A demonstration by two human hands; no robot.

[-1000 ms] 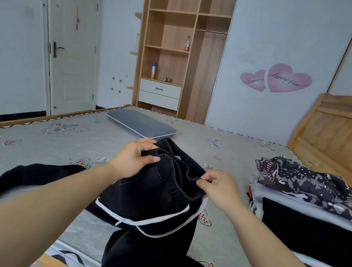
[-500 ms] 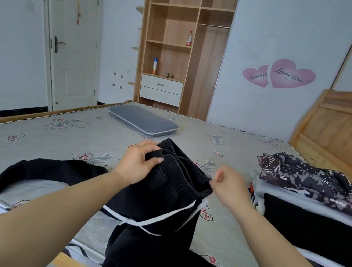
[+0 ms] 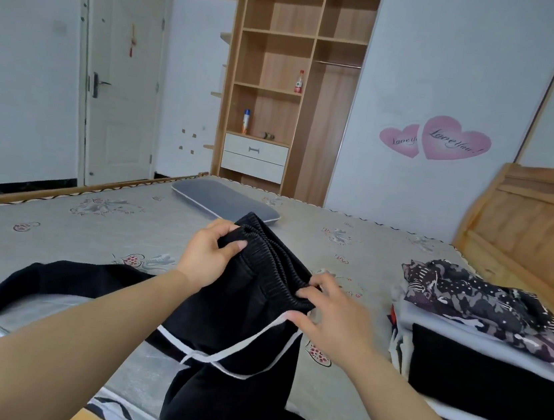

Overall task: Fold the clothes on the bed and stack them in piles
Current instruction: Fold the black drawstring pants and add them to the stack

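Bed edge: the wooden rail of the bed (image 3: pixel 72 190) runs along the far left, and its near edge crosses the lower left corner.
Open room: bare grey mattress lies between that rail and the black trousers (image 3: pixel 239 310), with a grey pillow (image 3: pixel 224 200) further back.
Trouser leg: one leg trails left across the mattress towards the near edge.
Left hand (image 3: pixel 208 257): raised above the bed, thumb and curled fingers pinching the far end of the ribbed waistband.
Trousers: held up mid-bed, white drawstring hanging in a loop, the other leg dropping over the near edge.
Right hand (image 3: pixel 329 315): fingers bent onto the near end of the waistband, thumb under it.
Right side: the stack of folded clothes (image 3: pixel 482 346) lies beside the wooden headboard (image 3: pixel 538 228).
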